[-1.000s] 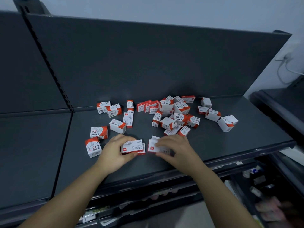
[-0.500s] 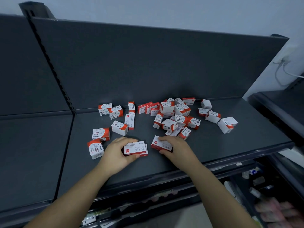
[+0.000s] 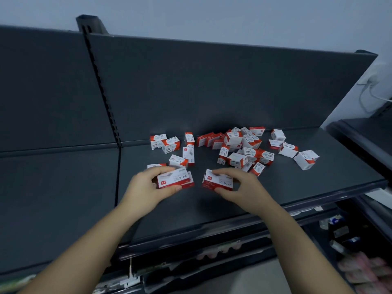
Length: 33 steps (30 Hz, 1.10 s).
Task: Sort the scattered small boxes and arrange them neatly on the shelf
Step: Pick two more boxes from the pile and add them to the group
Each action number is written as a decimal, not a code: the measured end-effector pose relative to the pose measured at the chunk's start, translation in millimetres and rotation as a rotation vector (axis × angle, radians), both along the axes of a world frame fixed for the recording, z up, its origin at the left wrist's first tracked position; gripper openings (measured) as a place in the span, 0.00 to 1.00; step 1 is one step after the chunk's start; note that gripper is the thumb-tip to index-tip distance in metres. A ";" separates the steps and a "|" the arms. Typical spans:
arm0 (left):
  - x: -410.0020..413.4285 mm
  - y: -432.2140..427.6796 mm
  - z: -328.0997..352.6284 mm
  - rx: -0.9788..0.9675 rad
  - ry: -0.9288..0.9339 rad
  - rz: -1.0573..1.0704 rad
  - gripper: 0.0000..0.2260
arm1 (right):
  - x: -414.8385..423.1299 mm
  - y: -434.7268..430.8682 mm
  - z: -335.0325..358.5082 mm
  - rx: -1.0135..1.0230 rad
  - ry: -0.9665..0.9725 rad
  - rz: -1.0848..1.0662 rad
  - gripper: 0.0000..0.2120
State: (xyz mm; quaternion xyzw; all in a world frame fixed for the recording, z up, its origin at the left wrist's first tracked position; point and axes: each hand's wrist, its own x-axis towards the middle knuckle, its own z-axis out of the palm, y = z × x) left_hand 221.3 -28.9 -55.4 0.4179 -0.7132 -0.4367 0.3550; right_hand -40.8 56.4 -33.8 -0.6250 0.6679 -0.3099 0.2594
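On a dark grey shelf, near its front edge, a person's two bare hands each hold a small red-and-white box. The left hand grips the left box, marked 24/6, with fingers curled over its far edge and the thumb along its near edge. A second box of the same kind sits right against it, partly hidden underneath. The right hand grips the right box, also marked 24/6, in the same way: fingers over the top, thumb below. A strip of bare shelf separates the two held boxes. I cannot tell whether they rest on the shelf or are lifted just off it.

Behind the hands, more boxes lie scattered toward the back panel. A loose group behind the left hand includes some printed "paper clips", and one box peeks out above the left fingers. Behind the right hand is a denser pile, with boxes at all angles and some on top of others. A few lone boxes trail off to the right, ending with an end box well apart from the pile.

A slotted post divides the back panel from the next bay. Below the shelf, a lower shelf holds blurred goods. A cable hangs on the pale wall at the right.
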 end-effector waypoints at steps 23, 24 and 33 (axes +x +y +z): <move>157.6 87.7 29.7 -0.070 -0.093 0.280 0.19 | 151.3 2.8 33.7 -0.014 -0.088 0.432 0.19; 161.7 91.4 31.0 -0.062 -0.090 0.287 0.19 | 155.6 5.1 36.1 -0.027 -0.094 0.441 0.19; 234.5 109.7 49.7 -0.100 -0.073 0.353 0.19 | 224.4 9.4 49.7 -0.086 -0.076 0.497 0.19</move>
